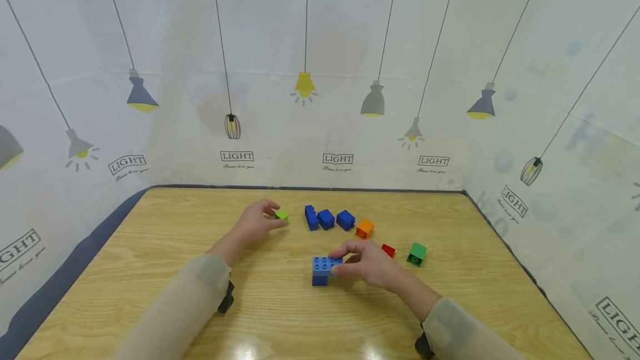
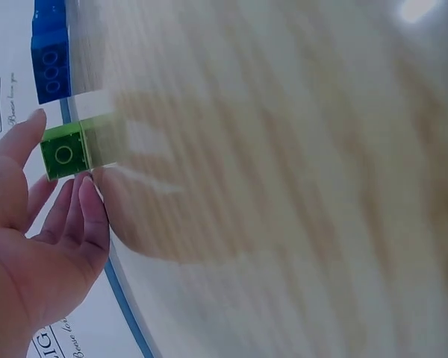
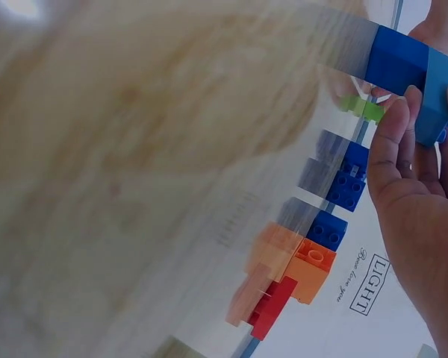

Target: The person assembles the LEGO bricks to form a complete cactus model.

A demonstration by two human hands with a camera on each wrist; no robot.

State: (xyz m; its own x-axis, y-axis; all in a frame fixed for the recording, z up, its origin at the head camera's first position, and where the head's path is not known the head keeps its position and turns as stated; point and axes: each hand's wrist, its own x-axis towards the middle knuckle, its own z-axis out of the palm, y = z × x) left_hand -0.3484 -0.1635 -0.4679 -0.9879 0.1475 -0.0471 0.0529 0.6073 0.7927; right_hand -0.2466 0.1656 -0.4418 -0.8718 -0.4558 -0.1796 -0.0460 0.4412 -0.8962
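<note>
My right hand [image 1: 372, 264] pinches the overhanging right end of a light blue toy building brick [image 1: 322, 264], studs up. That brick lies across a darker blue brick [image 1: 320, 280], which stands on the table near the middle. In the right wrist view, the thumb and fingers reach both faces of the light blue brick [image 3: 436, 97]. My left hand [image 1: 255, 221] is farther back and to the left, thumb and fingers spread around a small lime green brick [image 1: 281, 215]. The left wrist view shows the lime brick [image 2: 63, 153] resting on the tabletop, a fingertip right at its lower corner.
Behind the right hand, several blue bricks [image 1: 326, 219] stand in a row. An orange brick [image 1: 365, 229], a red brick [image 1: 388, 250] and a green brick [image 1: 417, 254] lie farther right. A lamp-printed curtain [image 1: 280, 126] surrounds the back and sides of the wooden table [image 1: 175, 226].
</note>
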